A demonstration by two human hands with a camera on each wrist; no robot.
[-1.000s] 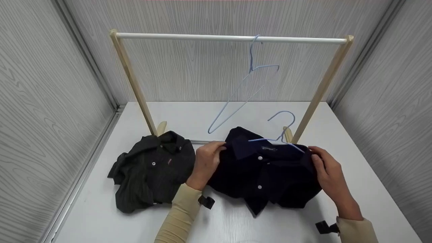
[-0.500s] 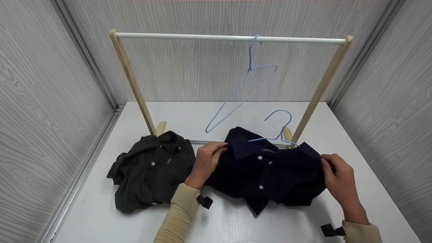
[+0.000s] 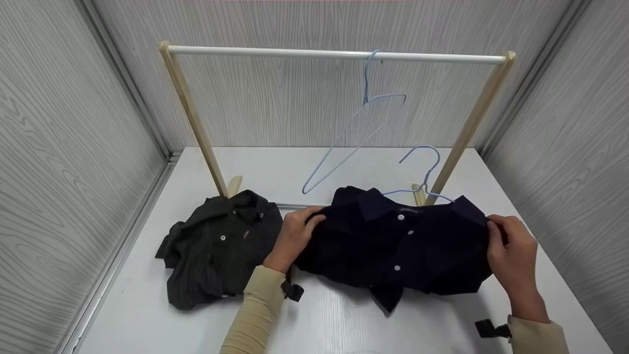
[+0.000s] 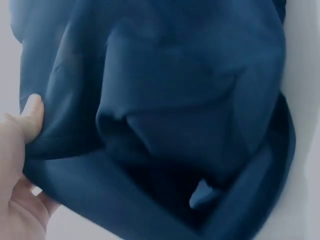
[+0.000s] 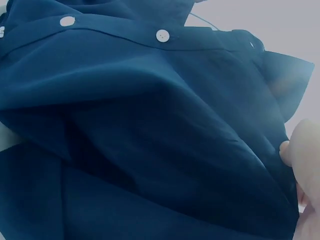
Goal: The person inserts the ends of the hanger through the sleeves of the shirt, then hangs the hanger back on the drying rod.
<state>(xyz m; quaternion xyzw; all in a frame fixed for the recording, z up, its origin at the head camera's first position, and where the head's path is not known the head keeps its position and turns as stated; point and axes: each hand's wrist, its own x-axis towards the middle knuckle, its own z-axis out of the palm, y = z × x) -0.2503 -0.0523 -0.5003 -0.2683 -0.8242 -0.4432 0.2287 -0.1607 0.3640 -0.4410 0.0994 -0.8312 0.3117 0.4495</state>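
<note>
- Navy shirt point(image 3: 442, 246): spread nearer the table's point(image 3: 339, 327) right edge than its left, collar toward the back edge.
- Opposite sides pinched between thumb and fingers by left hand point(image 3: 294, 233) and right hand point(image 3: 513, 250).
- Blue hanger point(image 3: 426, 187) tucked in collar, hook exposed.
- Dark green shirt point(image 3: 201, 260) placed toward left edge.

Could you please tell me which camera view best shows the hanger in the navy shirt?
The head view: the hanger shows its whole hook and part of both arms above the navy shirt. The right wrist view catches only a thin bit of wire near the top; the left wrist view shows none.
</note>
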